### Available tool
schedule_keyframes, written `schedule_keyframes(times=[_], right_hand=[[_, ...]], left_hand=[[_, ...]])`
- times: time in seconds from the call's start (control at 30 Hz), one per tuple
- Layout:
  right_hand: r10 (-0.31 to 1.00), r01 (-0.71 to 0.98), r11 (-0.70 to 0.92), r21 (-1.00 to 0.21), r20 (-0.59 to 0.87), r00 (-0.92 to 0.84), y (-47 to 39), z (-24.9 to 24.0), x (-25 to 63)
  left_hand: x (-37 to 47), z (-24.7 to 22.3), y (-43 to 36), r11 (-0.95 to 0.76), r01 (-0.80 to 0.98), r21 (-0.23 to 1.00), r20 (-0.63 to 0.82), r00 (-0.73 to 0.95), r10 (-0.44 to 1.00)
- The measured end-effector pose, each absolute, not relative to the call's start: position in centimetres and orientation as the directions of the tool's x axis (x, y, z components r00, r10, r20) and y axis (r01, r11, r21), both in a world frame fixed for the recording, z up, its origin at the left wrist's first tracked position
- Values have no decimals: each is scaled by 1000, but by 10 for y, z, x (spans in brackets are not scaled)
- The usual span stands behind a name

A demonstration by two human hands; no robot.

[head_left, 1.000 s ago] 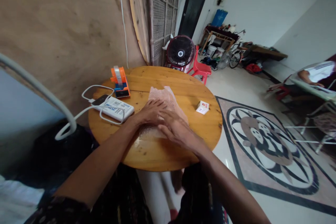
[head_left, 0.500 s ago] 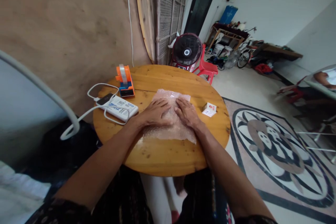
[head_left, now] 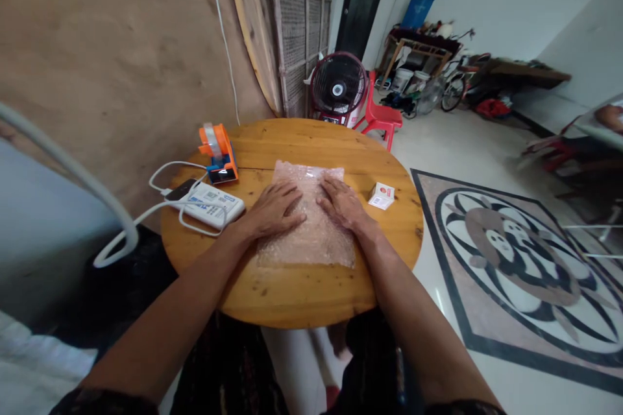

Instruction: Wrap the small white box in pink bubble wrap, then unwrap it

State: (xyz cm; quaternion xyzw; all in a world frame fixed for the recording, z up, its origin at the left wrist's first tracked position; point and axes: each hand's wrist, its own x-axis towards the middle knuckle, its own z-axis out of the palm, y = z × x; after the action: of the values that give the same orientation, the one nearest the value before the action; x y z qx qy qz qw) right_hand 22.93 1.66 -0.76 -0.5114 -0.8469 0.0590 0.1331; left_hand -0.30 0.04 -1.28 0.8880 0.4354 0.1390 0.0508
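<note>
A sheet of pinkish, see-through bubble wrap (head_left: 311, 233) lies flat on the round wooden table (head_left: 302, 301). My left hand (head_left: 276, 209) rests palm down on its left side, fingers spread. On the right side of the sheet my right hand (head_left: 341, 202) also lies flat with its fingers stretched out. Neither hand grips anything. Right of my right hand sits a small white box (head_left: 381, 195) with a red mark.
At the table's left are an orange tape dispenser (head_left: 217, 154) and a white power bank (head_left: 214, 203) with a phone and looping cables. A fan (head_left: 338, 87) and a red chair (head_left: 382, 115) stand behind the table. Another person's arm (head_left: 610, 118) shows at far right.
My hands have moved apart a little, and the bubble wrap between them looks flatter and more squared out. The whole view has shifted slightly.
</note>
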Motion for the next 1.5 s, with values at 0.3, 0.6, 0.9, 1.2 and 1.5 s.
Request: schedule_keyframes(times=[0.3, 0.6, 0.9, 1.2, 1.5], right_hand=[[891, 869, 448, -211, 183, -415, 15, -6, 230], [894, 878, 439, -191, 185, -407, 16, -5, 231], [898, 880, 436, -188, 164, -409, 17, -4, 231], [893, 910, 394, -128, 287, -346, 2, 8, 228], [881, 895, 437, -91, 246, -405, 0, 10, 227]], left_hand=[[-3, -12, 0, -616, 759, 211, 224, 576, 786], [6, -9, -8, -721, 657, 219, 436, 596, 675], [3, -9, -8, -693, 683, 231, 233, 653, 721], [2, -11, -4, -704, 670, 235, 250, 659, 710], [2, -13, -1, -680, 686, 260, 247, 634, 733]])
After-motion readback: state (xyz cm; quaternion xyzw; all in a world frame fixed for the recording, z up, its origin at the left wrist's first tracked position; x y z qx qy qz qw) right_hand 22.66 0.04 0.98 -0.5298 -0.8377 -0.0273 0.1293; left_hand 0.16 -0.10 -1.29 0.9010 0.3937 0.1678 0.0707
